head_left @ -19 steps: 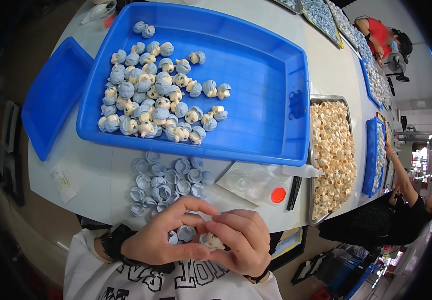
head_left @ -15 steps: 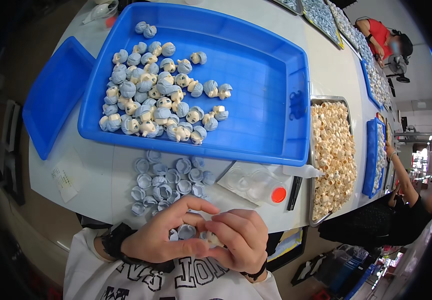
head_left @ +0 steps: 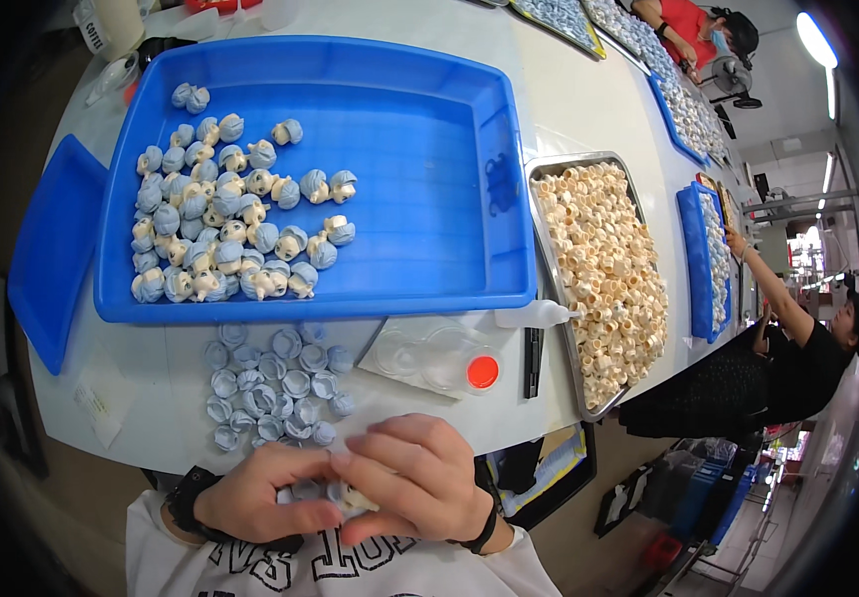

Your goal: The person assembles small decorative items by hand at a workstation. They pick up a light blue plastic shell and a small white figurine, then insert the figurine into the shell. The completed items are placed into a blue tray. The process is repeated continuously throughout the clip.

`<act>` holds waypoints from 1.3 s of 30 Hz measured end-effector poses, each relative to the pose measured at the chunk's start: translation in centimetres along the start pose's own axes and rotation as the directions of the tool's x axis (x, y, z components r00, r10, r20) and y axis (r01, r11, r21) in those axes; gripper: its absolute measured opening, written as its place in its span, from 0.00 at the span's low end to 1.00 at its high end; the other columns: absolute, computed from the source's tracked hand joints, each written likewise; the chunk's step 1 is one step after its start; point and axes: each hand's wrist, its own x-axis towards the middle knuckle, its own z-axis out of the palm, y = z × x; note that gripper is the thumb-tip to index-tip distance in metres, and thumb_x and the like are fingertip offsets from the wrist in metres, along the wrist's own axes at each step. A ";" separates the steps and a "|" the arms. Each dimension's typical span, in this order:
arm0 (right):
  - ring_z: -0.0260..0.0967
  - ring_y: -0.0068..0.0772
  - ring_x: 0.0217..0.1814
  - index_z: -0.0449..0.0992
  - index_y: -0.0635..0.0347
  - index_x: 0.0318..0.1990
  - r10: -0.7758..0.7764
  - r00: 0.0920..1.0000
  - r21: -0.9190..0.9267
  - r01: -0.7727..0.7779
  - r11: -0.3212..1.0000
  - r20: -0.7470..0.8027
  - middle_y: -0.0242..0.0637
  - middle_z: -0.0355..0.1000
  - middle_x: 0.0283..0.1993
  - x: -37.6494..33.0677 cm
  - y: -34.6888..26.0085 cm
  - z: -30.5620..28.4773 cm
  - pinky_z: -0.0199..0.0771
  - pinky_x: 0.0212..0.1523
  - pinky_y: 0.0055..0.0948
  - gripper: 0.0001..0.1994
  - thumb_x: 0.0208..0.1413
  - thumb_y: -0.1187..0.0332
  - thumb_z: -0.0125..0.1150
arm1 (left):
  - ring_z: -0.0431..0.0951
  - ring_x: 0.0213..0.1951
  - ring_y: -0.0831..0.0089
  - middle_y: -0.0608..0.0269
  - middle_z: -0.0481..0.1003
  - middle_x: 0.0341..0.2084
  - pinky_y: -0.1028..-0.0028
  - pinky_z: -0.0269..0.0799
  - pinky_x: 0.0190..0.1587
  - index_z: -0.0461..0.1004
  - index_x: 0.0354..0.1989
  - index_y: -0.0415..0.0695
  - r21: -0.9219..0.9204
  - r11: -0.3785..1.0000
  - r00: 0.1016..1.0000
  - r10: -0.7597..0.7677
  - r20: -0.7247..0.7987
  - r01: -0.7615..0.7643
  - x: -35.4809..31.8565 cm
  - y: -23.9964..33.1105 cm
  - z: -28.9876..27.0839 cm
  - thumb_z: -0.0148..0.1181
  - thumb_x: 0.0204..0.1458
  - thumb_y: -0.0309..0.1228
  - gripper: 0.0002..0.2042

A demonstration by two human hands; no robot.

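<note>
Fingertips of both hands, left hand (head_left: 255,497) and right hand (head_left: 419,483), pinch a small cream piece (head_left: 350,497) against a blue cap (head_left: 308,490), closer together than moments ago, near the loose caps (head_left: 275,383) below the blue tray (head_left: 429,179).

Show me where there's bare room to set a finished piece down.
The right half of the big blue plastic tray is bare, beside its heap of blue-and-cream pieces. The white table beyond the metal tray of cream parts is bare. Crowded: the loose blue caps before both hands.
</note>
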 end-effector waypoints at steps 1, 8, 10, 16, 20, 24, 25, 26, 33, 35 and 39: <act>0.69 0.40 0.35 0.71 0.63 0.42 0.043 0.998 0.051 -0.041 0.998 -0.042 0.41 0.70 0.39 0.0 -0.1 -0.1 0.69 0.34 0.32 0.27 0.41 0.49 0.62 | 0.69 0.24 0.77 0.61 0.71 0.24 0.80 0.64 0.27 0.68 0.41 0.34 -0.161 0.986 0.996 -0.049 -0.078 0.036 0.0 0.2 -0.2 0.53 0.52 0.40 0.19; 0.68 0.38 0.34 0.70 0.69 0.43 0.127 0.818 -0.315 -0.353 0.881 -0.561 0.44 0.72 0.33 -2.3 2.7 -8.0 0.65 0.38 0.31 0.17 0.52 0.63 0.55 | 0.63 0.18 0.81 0.62 0.66 0.22 0.84 0.60 0.21 0.55 0.55 0.34 -0.637 0.766 0.941 -0.145 -0.305 -0.088 1.0 2.2 -1.7 0.50 0.49 0.33 0.26; 0.67 0.34 0.33 0.72 0.70 0.40 0.380 0.738 -0.258 -0.588 0.766 -0.557 0.42 0.72 0.32 -0.9 5.7 -11.8 0.64 0.35 0.27 0.11 0.53 0.70 0.53 | 0.64 0.20 0.80 0.61 0.65 0.24 0.83 0.61 0.23 0.55 0.53 0.34 -0.632 0.771 0.952 -0.134 -0.273 -0.073 0.3 1.4 -1.3 0.50 0.45 0.28 0.25; 0.64 0.42 0.38 0.77 0.61 0.36 0.538 0.837 -0.699 -0.441 0.563 -0.095 0.43 0.70 0.33 1.7 15.6 -16.4 0.64 0.42 0.33 0.11 0.49 0.65 0.56 | 0.64 0.28 0.75 0.55 0.63 0.34 0.76 0.61 0.27 0.57 0.41 0.36 -0.725 0.688 0.965 -0.174 -0.198 -0.024 -0.1 0.0 0.0 0.40 0.33 0.16 0.20; 0.64 0.43 0.37 0.78 0.60 0.30 0.536 0.844 -0.787 -0.314 0.530 0.024 0.41 0.69 0.31 2.2 16.3 -15.2 0.65 0.40 0.34 0.08 0.44 0.66 0.60 | 0.64 0.25 0.76 0.51 0.64 0.38 0.78 0.61 0.25 0.56 0.43 0.36 -0.753 0.652 0.959 -0.261 -0.113 0.089 0.0 1.1 -0.3 0.38 0.43 0.17 0.15; 0.66 0.41 0.36 0.74 0.62 0.27 0.478 0.878 -0.738 -0.319 0.595 0.006 0.40 0.69 0.31 2.0 16.9 -15.2 0.66 0.38 0.33 0.06 0.40 0.71 0.61 | 0.63 0.20 0.79 0.54 0.68 0.31 0.81 0.59 0.22 0.60 0.43 0.35 -0.665 0.736 0.952 -0.277 -0.128 0.125 -0.1 1.6 -0.2 0.39 0.56 0.24 0.09; 0.66 0.38 0.36 0.73 0.63 0.29 0.467 0.884 -0.710 -0.344 0.614 -0.025 0.40 0.69 0.31 1.6 17.2 -15.6 0.66 0.37 0.31 0.06 0.41 0.72 0.61 | 0.62 0.19 0.80 0.56 0.68 0.27 0.81 0.58 0.21 0.61 0.43 0.35 -0.671 0.728 0.960 -0.266 -0.091 0.138 -0.4 0.9 -0.5 0.40 0.57 0.26 0.09; 0.67 0.36 0.35 0.72 0.63 0.30 0.458 0.887 -0.681 -0.370 0.632 -0.057 0.40 0.69 0.31 1.2 17.2 -15.8 0.66 0.36 0.30 0.07 0.42 0.73 0.60 | 0.61 0.19 0.81 0.58 0.68 0.24 0.82 0.57 0.21 0.63 0.42 0.35 -0.676 0.721 0.966 -0.254 -0.053 0.153 -0.6 0.5 -0.6 0.40 0.57 0.27 0.09; 0.64 0.22 0.37 0.67 0.69 0.44 0.427 0.736 -0.023 -0.514 0.857 -0.525 0.36 0.68 0.37 0.2 6.6 -13.7 0.64 0.37 0.19 0.14 0.48 0.79 0.56 | 0.58 0.16 0.81 0.64 0.62 0.16 0.80 0.54 0.20 0.64 0.42 0.34 -0.620 0.774 0.958 -0.260 -0.122 0.131 -0.5 1.0 -0.6 0.40 0.57 0.30 0.12; 0.64 0.24 0.27 0.71 0.66 0.35 0.314 0.869 0.130 -0.285 0.950 -0.383 0.41 0.70 0.31 -0.8 3.4 -11.4 0.69 0.34 0.23 0.07 0.45 0.77 0.58 | 0.57 0.16 0.81 0.64 0.62 0.17 0.80 0.54 0.21 0.64 0.42 0.35 -0.615 0.775 0.961 -0.259 -0.096 0.147 -0.5 1.1 -0.3 0.39 0.56 0.29 0.11; 0.73 0.34 0.30 0.75 0.66 0.30 0.147 0.964 0.275 -0.206 0.939 0.220 0.50 0.71 0.35 0.1 0.5 -6.9 0.74 0.27 0.24 0.08 0.38 0.79 0.61 | 0.56 0.22 0.84 0.69 0.60 0.21 0.83 0.54 0.26 0.61 0.45 0.38 -0.536 0.799 0.961 -0.254 0.111 0.273 0.4 0.3 -0.5 0.39 0.58 0.30 0.11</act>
